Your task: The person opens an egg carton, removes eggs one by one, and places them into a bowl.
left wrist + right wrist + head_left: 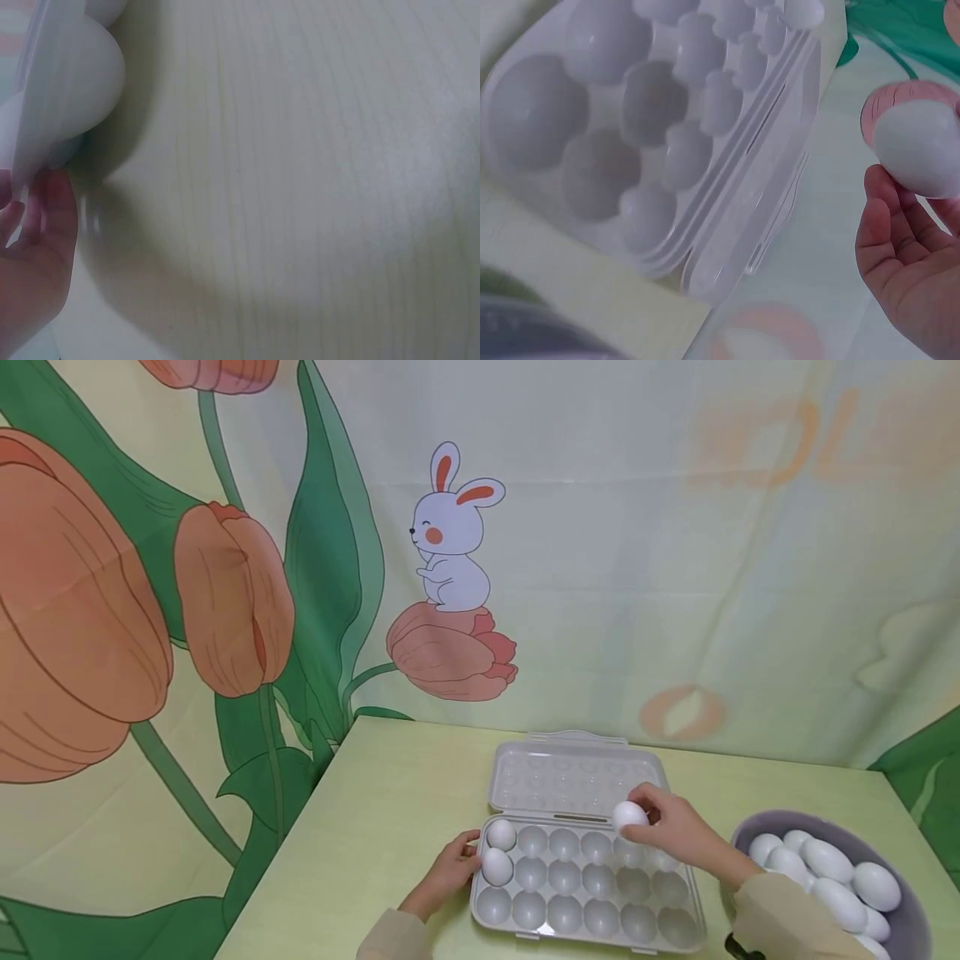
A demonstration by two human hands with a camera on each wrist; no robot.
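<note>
A grey plastic egg box [590, 935] lies with its lid [577, 774] folded back on the table. Two white eggs, one at the back [501, 835] and one in the middle [497, 867], sit in its leftmost column of cups. At that same end, my left hand [450, 870] grips the rim, its fingers at the edge in the left wrist view. My right hand [671, 828] pinches a white egg [628, 816] between thumb and fingers, over the back row right of centre. In the right wrist view this egg [919, 146] shows above the fingertips.
On the right stands a grey-purple bowl [917, 910] heaped with several white eggs [838, 903], partly behind my right forearm. Behind the table [360, 802] hangs a printed cloth [600, 568] with tulips and a rabbit.
</note>
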